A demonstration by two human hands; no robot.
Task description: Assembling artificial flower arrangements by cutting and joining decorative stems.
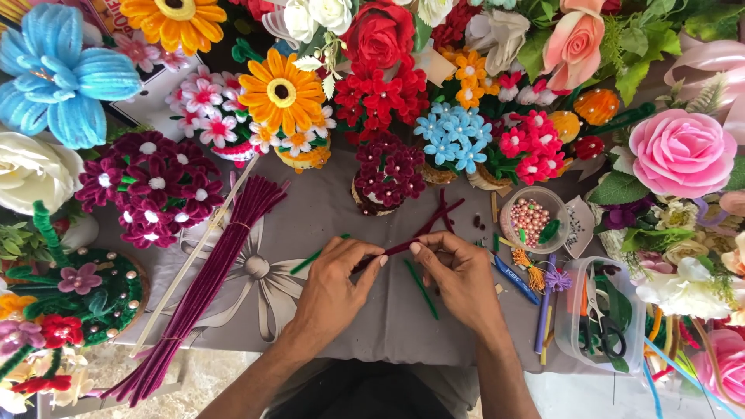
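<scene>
Maroon fuzz is what I have pinched between both sets of fingertips — a dark red pipe cleaner (411,242), held just below the middle of the frame. My left hand (335,283) is closed on its lower end, thumb and forefinger tight around it; my right hand (459,271) is curled shut on the same stem just beside it, fingertips nearly touching the left's. From that shared pinch the stem's long axis runs up and to the right, its free end pointing toward a small pot of dark red flowers (388,172) near the centre. The right hand sits nearer that free end.

A green pipe cleaner (421,289) lies loose on the grey cloth (310,209) under my right fingers, slanting down to the right. Further left, a thick bundle of maroon pipe cleaners (203,289) stretches diagonally toward the lower left corner. To the right stand a round tub of beads (532,219) and a clear box with scissors (601,318) — both well apart from my hands.
</scene>
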